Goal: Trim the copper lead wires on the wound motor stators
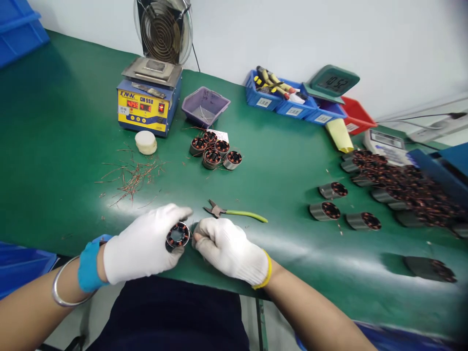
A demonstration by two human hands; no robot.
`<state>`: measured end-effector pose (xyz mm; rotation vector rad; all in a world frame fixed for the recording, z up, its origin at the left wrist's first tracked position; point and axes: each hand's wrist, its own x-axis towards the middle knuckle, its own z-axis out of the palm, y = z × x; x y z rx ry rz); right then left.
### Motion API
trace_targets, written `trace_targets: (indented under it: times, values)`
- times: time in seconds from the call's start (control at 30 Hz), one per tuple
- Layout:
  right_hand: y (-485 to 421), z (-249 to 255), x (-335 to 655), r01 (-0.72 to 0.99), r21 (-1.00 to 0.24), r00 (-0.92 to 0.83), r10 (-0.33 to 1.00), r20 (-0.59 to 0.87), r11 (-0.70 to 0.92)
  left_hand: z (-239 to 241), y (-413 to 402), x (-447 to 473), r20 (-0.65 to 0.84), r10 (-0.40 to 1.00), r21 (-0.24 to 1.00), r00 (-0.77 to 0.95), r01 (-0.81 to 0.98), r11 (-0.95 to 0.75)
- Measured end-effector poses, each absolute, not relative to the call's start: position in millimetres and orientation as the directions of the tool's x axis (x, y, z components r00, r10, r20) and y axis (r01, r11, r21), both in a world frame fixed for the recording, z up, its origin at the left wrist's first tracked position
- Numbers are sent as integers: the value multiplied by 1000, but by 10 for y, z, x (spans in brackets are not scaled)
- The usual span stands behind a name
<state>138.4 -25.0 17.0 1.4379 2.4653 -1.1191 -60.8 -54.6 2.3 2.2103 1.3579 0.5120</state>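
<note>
My left hand [149, 243], in a white glove, grips a motor stator [178, 235] with copper windings, its round open face turned up. Just right of it, my right hand [228, 248], gloved in white with a yellow cuff, has thumb and forefinger pinched together. A thin wire at the stator's edge runs to those fingertips; its end is hidden. Behind my right hand lie cutting pliers [234, 212] with green handles, jaws pointing left. Several stators [212, 158] with loose wires stand bunched beyond them.
Copper wire scraps [135, 180] lie beside a round white block [146, 142]. Behind are a solder pot [148, 102], a fan [163, 31], a purple tray [187, 108] and blue tool bins [263, 101]. More stators [413, 190] crowd the right, near a scale [385, 141].
</note>
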Motion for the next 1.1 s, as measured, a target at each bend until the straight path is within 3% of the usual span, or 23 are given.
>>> trace_targets:
  times: [0.23, 0.33, 0.5, 0.63, 0.87, 1.0, 1.1]
  values:
    - [-275, 248, 1396, 741, -671, -464, 728, -505, 7, 134, -464, -603, -34, 855, 604, 518, 692, -396]
    - [-326, 268, 1436, 756, -648, -462, 777, -428, 93, 119, -470, -615, -22, 859, 611, 511, 687, -393]
    - [-442, 314, 1569, 854, -431, -457, 815, -355, 291, 107, -457, -621, 2, 852, 613, 523, 673, -415]
    - [-571, 283, 1613, 814, -451, -534, 777, -334, 366, 100, -440, -610, 3, 845, 607, 535, 670, -427]
    - [-673, 433, 1661, 743, -547, -640, 649, -411, 386, 100, -423, -604, -43, 795, 533, 605, 687, -494]
    - [-471, 521, 1598, 878, -382, -436, 813, -385, 290, 98, -409, -599, -7, 774, 528, 633, 660, -535]
    - [-367, 402, 1430, 865, -420, -440, 814, -379, 273, 83, -411, -585, -7, 807, 565, 591, 668, -484]
